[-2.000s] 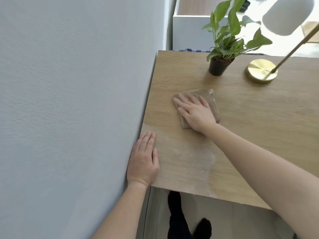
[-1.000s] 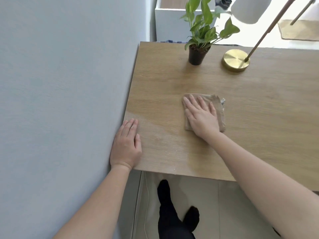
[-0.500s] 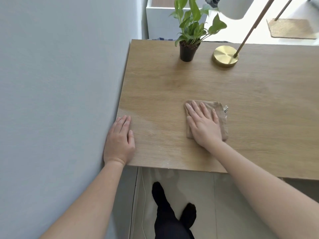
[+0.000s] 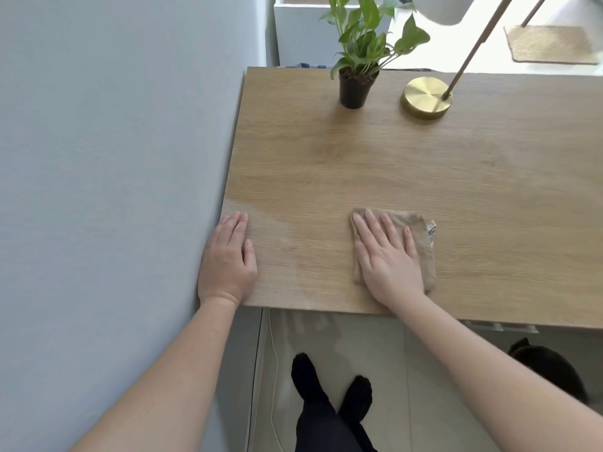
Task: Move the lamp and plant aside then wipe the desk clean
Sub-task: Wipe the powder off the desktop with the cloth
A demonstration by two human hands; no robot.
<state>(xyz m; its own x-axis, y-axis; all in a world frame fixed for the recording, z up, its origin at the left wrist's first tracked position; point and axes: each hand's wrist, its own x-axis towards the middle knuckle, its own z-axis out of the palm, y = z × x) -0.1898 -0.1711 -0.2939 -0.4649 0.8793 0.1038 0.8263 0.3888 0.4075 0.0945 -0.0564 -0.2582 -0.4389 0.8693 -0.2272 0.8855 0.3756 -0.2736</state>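
Note:
My right hand (image 4: 388, 256) lies flat, fingers spread, on a folded beige cloth (image 4: 422, 243) near the front edge of the wooden desk (image 4: 359, 164). At the desk's front left corner, beside the wall, my left hand (image 4: 228, 259) rests palm down and holds nothing. A green plant in a black pot (image 4: 354, 88) stands at the back of the desk. To its right is the lamp with a round brass base (image 4: 425, 97), a slanted rod and a white shade cut off by the frame's top.
A grey wall (image 4: 114, 190) runs along the desk's left side. A white cabinet (image 4: 300, 34) stands behind the desk. Below the front edge are a pale tiled floor, my dark-socked feet (image 4: 329, 386) and a thin white cable (image 4: 272, 370). A woven mat (image 4: 548, 44) lies at far right.
My right hand has slid the cloth from near the plant toward the front edge and to the right. The left hand stays at the corner. The view has tilted down.

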